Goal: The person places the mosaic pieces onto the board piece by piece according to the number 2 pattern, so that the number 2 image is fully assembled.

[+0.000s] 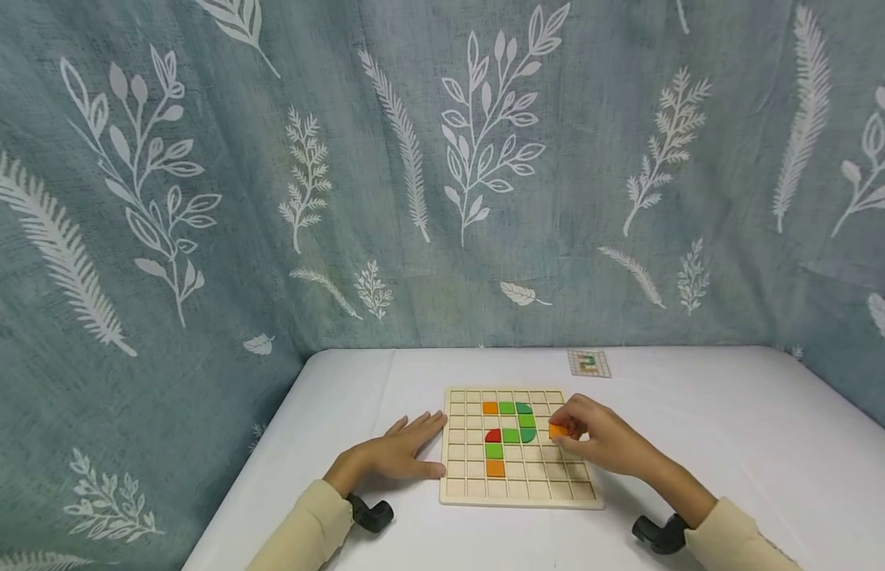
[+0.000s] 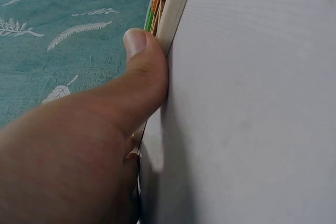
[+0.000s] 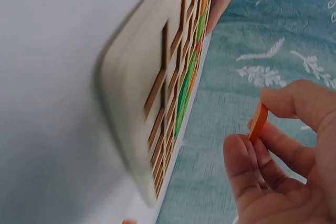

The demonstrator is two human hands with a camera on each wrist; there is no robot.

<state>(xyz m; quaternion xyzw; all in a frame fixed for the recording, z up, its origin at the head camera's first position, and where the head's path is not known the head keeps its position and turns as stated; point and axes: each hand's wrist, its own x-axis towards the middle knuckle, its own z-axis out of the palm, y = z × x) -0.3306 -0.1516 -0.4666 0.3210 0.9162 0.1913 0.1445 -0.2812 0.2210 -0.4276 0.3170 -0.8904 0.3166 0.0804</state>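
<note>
A wooden grid board (image 1: 464, 492) lies on the white table with orange, green and red tiles set in some of its squares. My right hand (image 1: 605, 434) pinches an orange tile (image 3: 259, 120) between thumb and fingers above the board's right side. The left hand (image 1: 396, 454) rests at the board's left edge, fingers stretched out and thumb touching the rim, as the left wrist view shows. On the board, an orange tile (image 1: 496, 469) sits lowest, below a green tile (image 1: 494, 451) and a red rounded tile (image 1: 493, 436).
A small pattern card (image 1: 588, 364) with a printed grid lies on the white table (image 1: 392, 539) behind the board. Teal cloth (image 1: 428, 301) with white leaf prints hangs around the table. At the bottom of the right wrist view, a small orange thing (image 3: 129, 222) shows partly.
</note>
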